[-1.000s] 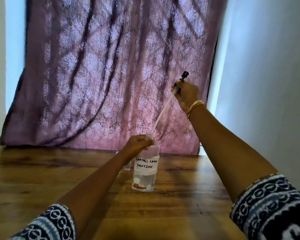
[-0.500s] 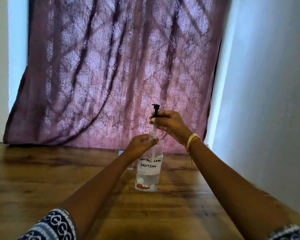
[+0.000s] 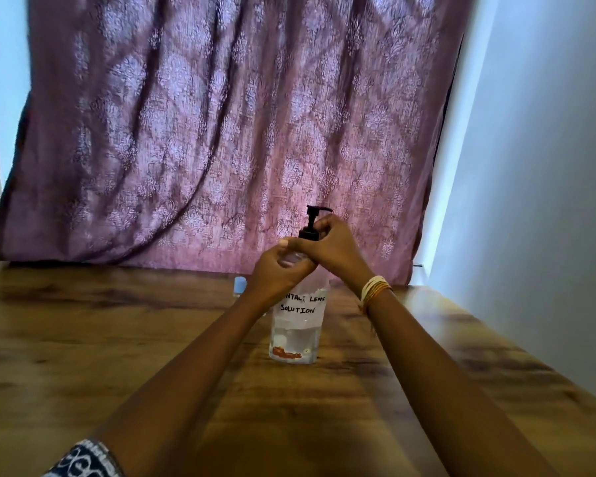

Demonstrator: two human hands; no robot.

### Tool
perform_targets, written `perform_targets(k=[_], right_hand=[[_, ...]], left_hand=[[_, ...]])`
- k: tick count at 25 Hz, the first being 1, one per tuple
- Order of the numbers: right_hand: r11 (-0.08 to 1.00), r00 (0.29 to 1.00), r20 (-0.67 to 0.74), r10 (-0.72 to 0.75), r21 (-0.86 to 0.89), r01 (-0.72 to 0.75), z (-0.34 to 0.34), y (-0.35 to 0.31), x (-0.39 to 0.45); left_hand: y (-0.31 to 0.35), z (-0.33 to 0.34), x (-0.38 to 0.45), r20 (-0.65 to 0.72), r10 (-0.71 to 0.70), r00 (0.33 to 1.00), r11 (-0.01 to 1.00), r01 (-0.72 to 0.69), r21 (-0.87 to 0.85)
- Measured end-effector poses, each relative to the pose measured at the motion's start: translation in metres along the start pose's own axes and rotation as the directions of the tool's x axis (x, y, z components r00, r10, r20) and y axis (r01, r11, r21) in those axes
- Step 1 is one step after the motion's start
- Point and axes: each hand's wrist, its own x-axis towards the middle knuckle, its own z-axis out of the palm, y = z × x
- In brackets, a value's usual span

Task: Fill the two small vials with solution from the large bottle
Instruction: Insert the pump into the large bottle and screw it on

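Pump seated on the bottle

My left hand (image 3: 279,270) grips the bottle (image 3: 298,325) neck, right hand (image 3: 334,246) pinches the pump (image 3: 312,225) collar (slick, light plastic; vial (image 3: 240,285) at 10 o'clock).

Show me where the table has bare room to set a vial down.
Bare wood lies left of the left forearm, out to the table edge, and right of the right forearm toward the wall. The centre is crowded: both hands on the bottle, a blue-capped vial behind.
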Motion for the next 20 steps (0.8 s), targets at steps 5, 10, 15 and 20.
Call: perform_targets(k=[5, 10, 15, 20], right_hand=[[0.838, 0.972, 0.233, -0.016, 0.533, -0.114, -0.012, 0.012, -0.001], [0.964, 1.0, 0.018, -0.011, 0.266, 0.006, -0.004, 0.012, -0.001], [0.877, 0.937, 0.341, -0.07, 0.469, -0.106, -0.023, 0.012, 0.005], [0.948, 0.992, 0.108, -0.064, 0.316, 0.027, -0.011, 0.011, 0.004]], left_hand=[[-0.009, 0.005, -0.001, -0.062, 0.03, 0.998, 0.998, -0.032, -0.045], [-0.01, 0.005, -0.001, -0.028, 0.054, 0.998, 0.994, -0.057, -0.09], [-0.011, 0.005, -0.003, -0.053, 0.048, 0.997, 0.996, -0.052, -0.068], [-0.011, 0.005, -0.003, -0.037, 0.048, 0.998, 0.995, -0.051, -0.08]])
